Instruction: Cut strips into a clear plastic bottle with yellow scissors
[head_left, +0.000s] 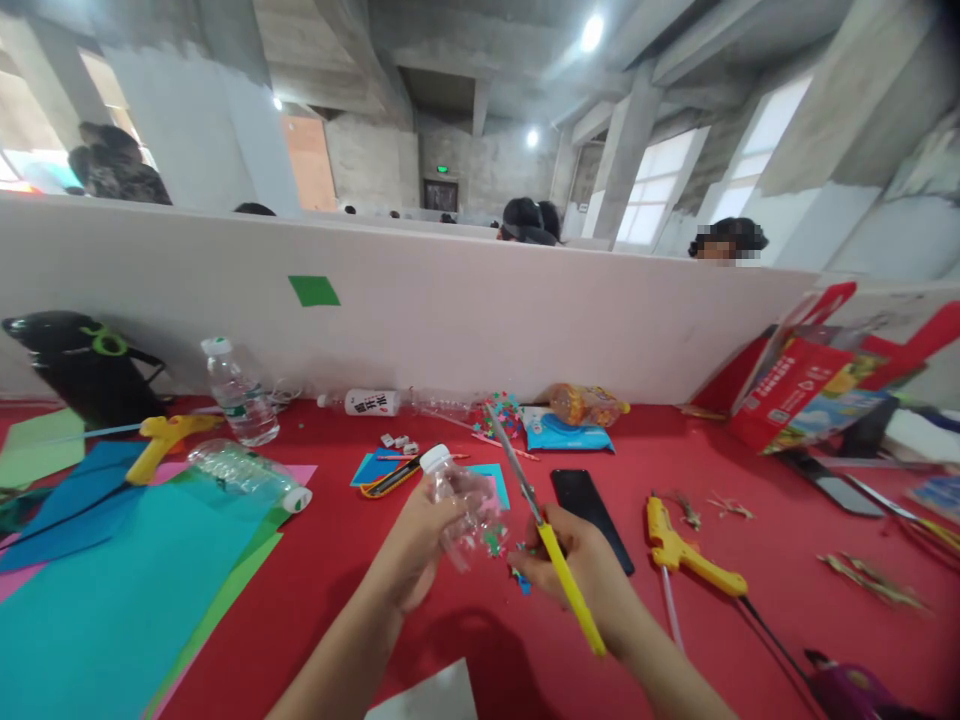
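My left hand (420,535) is wrapped round a clear plastic bottle (459,525) with a white cap, which it holds tilted above the red table. In my right hand (574,560) is a pair of scissors (553,545) with yellow handles; the blades point up and away, beside the bottle. Its fingers are partly hidden behind the handles. Small coloured star pieces (520,578) show by the right fingertips; whether the fingers touch them I cannot tell. Past the hands, a black phone (591,510) lies on the table, and a box cutter (390,478) rests on blue paper.
Yellow glue guns lie at the right (686,555) and left (161,440). Coloured paper sheets (150,590) cover the left side, with a bottle (244,475) on them. Along the white partition (450,320) stand or lie more bottles, a blue packet (568,432) and a red bag (795,385).
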